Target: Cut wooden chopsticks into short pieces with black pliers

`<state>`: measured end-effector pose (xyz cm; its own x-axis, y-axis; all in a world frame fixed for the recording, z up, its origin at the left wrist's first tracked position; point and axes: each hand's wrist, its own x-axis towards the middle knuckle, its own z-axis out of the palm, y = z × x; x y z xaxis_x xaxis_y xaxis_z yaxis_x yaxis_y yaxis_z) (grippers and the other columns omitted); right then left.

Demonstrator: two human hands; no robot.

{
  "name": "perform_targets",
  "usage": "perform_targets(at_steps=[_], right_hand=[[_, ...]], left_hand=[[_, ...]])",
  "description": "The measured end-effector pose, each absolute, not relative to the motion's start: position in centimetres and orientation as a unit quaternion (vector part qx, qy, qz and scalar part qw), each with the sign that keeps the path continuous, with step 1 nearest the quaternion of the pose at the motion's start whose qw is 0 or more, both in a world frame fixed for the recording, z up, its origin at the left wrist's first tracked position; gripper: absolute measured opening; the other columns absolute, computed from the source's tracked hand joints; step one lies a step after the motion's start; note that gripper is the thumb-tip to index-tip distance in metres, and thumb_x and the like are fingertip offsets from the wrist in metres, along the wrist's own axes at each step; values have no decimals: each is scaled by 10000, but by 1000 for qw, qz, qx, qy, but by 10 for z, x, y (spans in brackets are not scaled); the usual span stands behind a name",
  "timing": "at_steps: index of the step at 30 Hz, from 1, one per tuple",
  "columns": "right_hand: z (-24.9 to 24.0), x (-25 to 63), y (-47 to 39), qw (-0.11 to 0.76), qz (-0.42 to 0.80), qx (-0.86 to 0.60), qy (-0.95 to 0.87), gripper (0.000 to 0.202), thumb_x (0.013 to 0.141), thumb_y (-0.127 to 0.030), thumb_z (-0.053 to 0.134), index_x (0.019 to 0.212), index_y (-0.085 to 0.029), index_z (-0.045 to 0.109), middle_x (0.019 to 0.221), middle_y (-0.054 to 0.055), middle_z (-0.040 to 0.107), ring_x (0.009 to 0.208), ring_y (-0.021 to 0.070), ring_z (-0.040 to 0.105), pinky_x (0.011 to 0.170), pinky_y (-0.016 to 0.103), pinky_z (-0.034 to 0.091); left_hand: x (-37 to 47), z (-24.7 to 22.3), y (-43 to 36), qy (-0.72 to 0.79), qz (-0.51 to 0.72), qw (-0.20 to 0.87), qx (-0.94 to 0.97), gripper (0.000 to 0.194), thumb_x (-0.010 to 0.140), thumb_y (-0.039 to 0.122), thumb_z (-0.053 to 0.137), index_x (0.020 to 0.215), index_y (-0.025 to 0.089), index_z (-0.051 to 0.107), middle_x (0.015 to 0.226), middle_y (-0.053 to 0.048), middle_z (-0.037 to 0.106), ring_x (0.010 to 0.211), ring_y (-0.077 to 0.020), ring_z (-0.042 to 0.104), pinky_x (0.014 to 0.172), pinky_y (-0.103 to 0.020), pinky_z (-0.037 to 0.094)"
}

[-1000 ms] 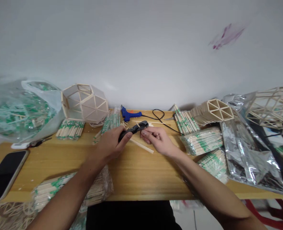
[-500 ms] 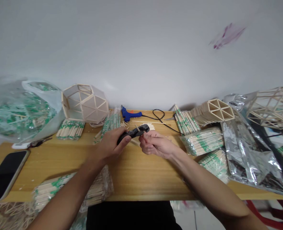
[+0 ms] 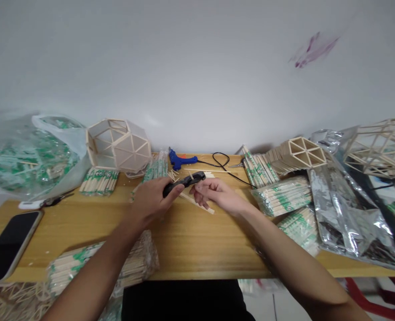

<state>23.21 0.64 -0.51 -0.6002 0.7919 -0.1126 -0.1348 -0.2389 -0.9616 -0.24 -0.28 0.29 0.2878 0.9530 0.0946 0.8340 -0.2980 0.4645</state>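
My left hand (image 3: 155, 194) is closed round a black hand tool (image 3: 184, 183), perhaps a cutter, held over the middle of the table. A short pale wooden piece (image 3: 191, 176) shows at the tool's upper side. At the tool's far end is my right hand (image 3: 214, 195), thumb and forefinger pinched together and the other fingers loosely curled. Whatever the pinch holds is hidden. Just under those fingers a flat wooden stick (image 3: 208, 209) slants across the tabletop. More loose sticks (image 3: 210, 174) and short cut pieces (image 3: 173, 174) lie behind the tool.
A blue glue gun (image 3: 181, 159) with a black cord lies near the wall. Hexagonal stick frames (image 3: 130, 145) stand left and right. Wrapped stick bundles (image 3: 282, 195), a silver foil bag (image 3: 347, 214), a phone (image 3: 12, 245) and a bag of wrappers (image 3: 30, 151) surround the work area.
My right hand's lower fingers have loosened and the hand has shifted slightly. More of the flat stick beneath it now shows. The left hand still grips the black tool, moved slightly left.
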Motion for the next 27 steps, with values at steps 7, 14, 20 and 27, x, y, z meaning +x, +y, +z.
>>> perform_targets(at_steps=[7,14,20,27], right_hand=[[-3,245,13,340,751,-328,-462,400,835,-346,762,1195,-189,685,1165,122,726,913,228,747,624,286,613],[-4,240,10,320,744,-392,-437,252,811,-352,813,945,-163,712,898,60,771,751,197,775,705,316,654],[2,241,10,308,738,-408,-440,235,797,-368,811,886,-173,716,826,51,780,722,206,781,664,306,658],[0,242,9,314,737,-411,-435,213,801,-362,825,884,-184,744,842,48,786,745,192,775,753,331,666]], left_hand=[[0,5,-4,575,114,93,804,537,988,665,410,851,208,657,886,-82,657,805,-252,611,663,-333,340],[6,-1,-9,551,73,64,829,647,964,745,377,853,186,684,887,-101,679,799,-266,641,635,-345,339],[10,0,-10,553,56,58,829,625,971,718,410,828,187,705,868,-85,697,789,-239,658,633,-327,352],[10,2,-10,557,62,38,827,635,931,749,453,794,187,715,832,-93,704,761,-235,653,621,-318,341]])
